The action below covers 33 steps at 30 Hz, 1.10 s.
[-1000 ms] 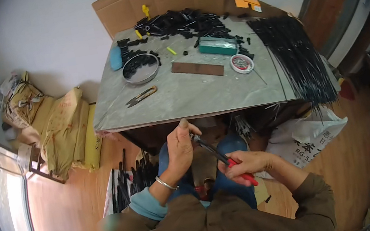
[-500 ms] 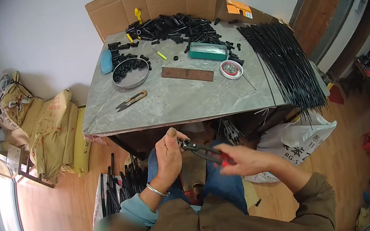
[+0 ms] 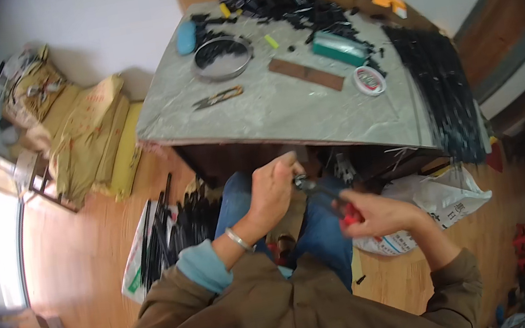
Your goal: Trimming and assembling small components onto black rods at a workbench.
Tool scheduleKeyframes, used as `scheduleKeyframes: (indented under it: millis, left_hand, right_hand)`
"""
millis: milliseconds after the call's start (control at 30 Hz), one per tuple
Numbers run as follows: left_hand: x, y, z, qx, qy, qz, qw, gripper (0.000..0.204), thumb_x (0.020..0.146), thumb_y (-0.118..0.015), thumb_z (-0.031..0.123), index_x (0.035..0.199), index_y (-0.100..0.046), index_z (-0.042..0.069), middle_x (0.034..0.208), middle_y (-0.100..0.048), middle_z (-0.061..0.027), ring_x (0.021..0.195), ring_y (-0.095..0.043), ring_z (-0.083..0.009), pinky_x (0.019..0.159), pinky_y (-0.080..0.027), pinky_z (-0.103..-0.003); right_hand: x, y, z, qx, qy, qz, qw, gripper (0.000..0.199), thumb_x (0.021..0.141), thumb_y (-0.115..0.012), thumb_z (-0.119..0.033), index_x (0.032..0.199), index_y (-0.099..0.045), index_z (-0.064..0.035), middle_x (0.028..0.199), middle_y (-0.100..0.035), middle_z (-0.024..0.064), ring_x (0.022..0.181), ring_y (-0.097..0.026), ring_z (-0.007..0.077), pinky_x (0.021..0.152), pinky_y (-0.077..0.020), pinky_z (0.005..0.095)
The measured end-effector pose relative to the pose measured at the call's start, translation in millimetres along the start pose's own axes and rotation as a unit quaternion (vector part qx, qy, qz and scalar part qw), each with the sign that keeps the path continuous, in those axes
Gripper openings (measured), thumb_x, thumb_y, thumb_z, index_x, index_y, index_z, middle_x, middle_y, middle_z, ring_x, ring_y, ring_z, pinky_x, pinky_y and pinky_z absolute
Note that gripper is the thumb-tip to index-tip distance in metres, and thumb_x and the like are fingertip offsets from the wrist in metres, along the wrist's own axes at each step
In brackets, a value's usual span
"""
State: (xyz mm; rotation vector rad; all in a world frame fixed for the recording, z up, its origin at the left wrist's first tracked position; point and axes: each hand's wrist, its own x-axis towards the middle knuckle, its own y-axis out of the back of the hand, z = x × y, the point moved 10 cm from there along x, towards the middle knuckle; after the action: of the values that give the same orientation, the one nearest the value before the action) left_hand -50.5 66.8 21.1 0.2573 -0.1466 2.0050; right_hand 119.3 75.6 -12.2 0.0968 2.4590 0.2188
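Observation:
My right hand point(image 3: 380, 214) grips a pair of pliers point(image 3: 323, 191) by the red handles, above my right thigh. Their dark head reaches left to the fingertips of my left hand point(image 3: 271, 193), which is closed with the thumb uppermost. A small dark piece seems to sit between those fingertips and the plier jaws, but it is too blurred and covered to name. Both hands are over my lap, just in front of the table edge.
On the grey table point(image 3: 247, 108) lie thread snips point(image 3: 218, 97), a round metal tin point(image 3: 225, 73), a brown strip point(image 3: 307, 74), a green box point(image 3: 339, 49), a small white tub point(image 3: 369, 81), black parts point(image 3: 292, 5) and long black rods point(image 3: 435, 82). A white sack point(image 3: 449, 193) stands at right.
The whole view has swung, so the table sits higher and further right in it. Both hands stay together at the pliers, which now look smeared by motion.

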Motion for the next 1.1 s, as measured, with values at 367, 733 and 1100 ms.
scheduleKeyframes:
  millis: [367,733,1100]
  left_hand:
    - [-3,-9,-4,-0.037,0.016,-0.038,0.998,0.066,0.095,-0.036,0.06,0.074,-0.059,0.002,0.06,-0.04,0.0041,0.056,-0.037,-0.0048,0.051,-0.029,-0.022]
    - [0,-7,-16,-0.054,0.065,-0.059,0.995,0.066,0.097,-0.032,0.057,0.074,-0.057,0.001,0.063,-0.047,0.0017,0.06,-0.041,-0.0063,0.054,-0.033,-0.023]
    - [5,-13,-15,-0.075,0.102,-0.106,0.986,0.066,0.098,-0.03,0.057,0.073,-0.057,0.001,0.063,-0.049,0.0009,0.059,-0.042,-0.0074,0.057,-0.036,-0.024]
  right_hand:
    - [0,-26,15,0.369,0.059,-0.096,0.923,0.021,0.087,-0.061,-0.019,0.091,-0.054,-0.0004,0.066,-0.06,0.007,0.049,-0.057,0.0135,0.047,-0.0472,0.0252]
    - [11,-4,-9,0.134,0.014,0.094,0.986,0.025,0.096,-0.049,-0.022,0.106,-0.056,0.0,0.074,-0.06,0.0036,0.059,-0.056,0.01,0.053,-0.0452,0.0248]
    - [13,-8,-10,0.183,0.017,0.026,0.983,0.03,0.098,-0.049,-0.027,0.112,-0.053,-0.0003,0.076,-0.057,0.0021,0.065,-0.057,0.0093,0.047,-0.0444,0.0221]
